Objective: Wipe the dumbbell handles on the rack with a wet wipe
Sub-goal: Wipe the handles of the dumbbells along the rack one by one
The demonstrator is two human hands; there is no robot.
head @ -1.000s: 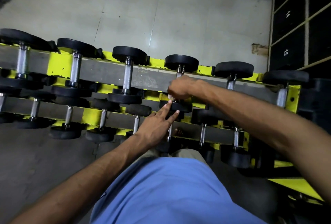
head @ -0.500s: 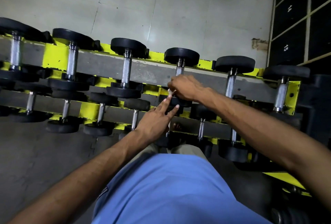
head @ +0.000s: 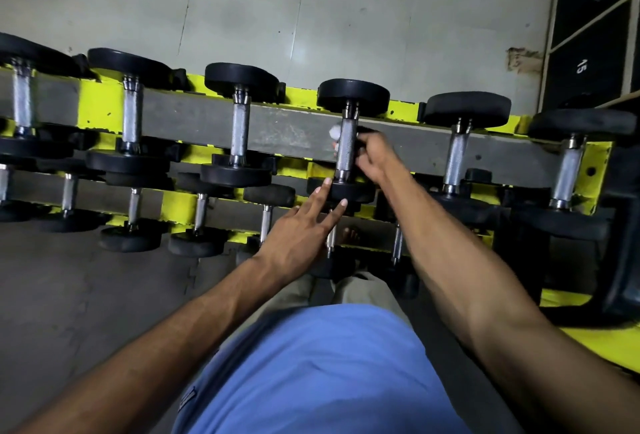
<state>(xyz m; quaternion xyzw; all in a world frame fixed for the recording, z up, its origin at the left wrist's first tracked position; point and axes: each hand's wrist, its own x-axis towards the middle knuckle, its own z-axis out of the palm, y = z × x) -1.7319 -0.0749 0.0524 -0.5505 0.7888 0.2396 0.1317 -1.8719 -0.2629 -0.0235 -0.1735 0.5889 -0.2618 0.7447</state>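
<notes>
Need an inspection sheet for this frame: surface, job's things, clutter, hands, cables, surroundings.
Surface: two-tier yellow rack, dumbbells laid across both tiers.
Job's things: wet wipe shows white just left of the dumbbell handle, fourth from left on the top tier.
Clutter: nothing seen.
Grippers: right hand curls round that handle from the right, holding the wipe; blurred. Left hand, fingers straight, touches that dumbbell's near head.
Cables: nothing seen.
Surroundings: tiled floor; dark numbered cubbies at right.

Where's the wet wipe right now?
Head view: the wet wipe shows left of the fourth top-row dumbbell handle, with the right hand on the handle's other side.
</notes>
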